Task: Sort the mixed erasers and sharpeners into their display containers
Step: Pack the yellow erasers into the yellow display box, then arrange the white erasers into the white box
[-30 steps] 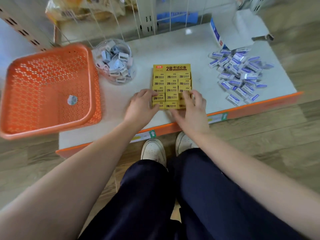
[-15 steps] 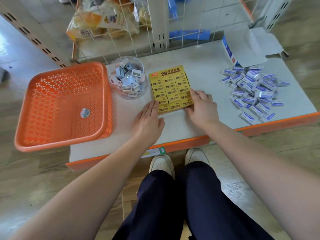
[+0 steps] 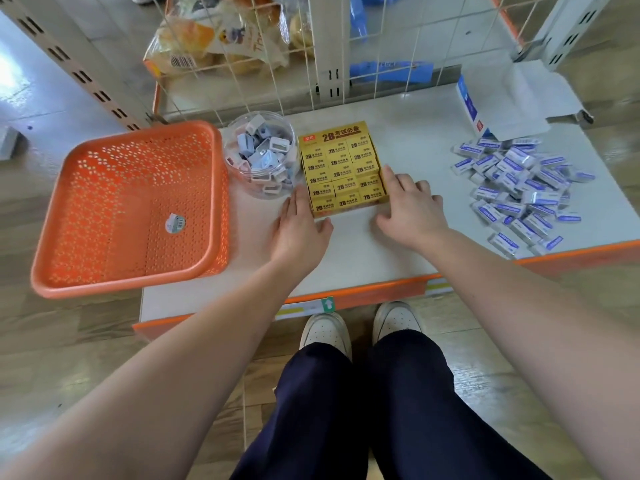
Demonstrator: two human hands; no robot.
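On the shelf board (image 3: 363,251), the display box (image 3: 334,135) stood at the middle, packed with rows of erasers (image 3: 343,174). The jar (image 3: 242,185) of sharpeners (image 3: 263,150) sat just left of it, beside the basket (image 3: 121,284), which overhung the board's left edge. A loose eraser pile (image 3: 519,188) lay well to the right, with an opened carton (image 3: 512,98) behind it. The left hand (image 3: 301,226) and right hand (image 3: 412,206) flanked the box's near corners.

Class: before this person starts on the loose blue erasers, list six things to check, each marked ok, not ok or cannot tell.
1. Left hand and right hand free: ok, both flat beside the yellow box.
2. Yellow box rows full and tidy: ok.
3. Blue erasers boxed: not ok, loose pile.
4. White box open: ok; empty: cannot tell.
5. Jar holds only sharpeners: cannot tell.
6. Orange basket free of stock: ok.
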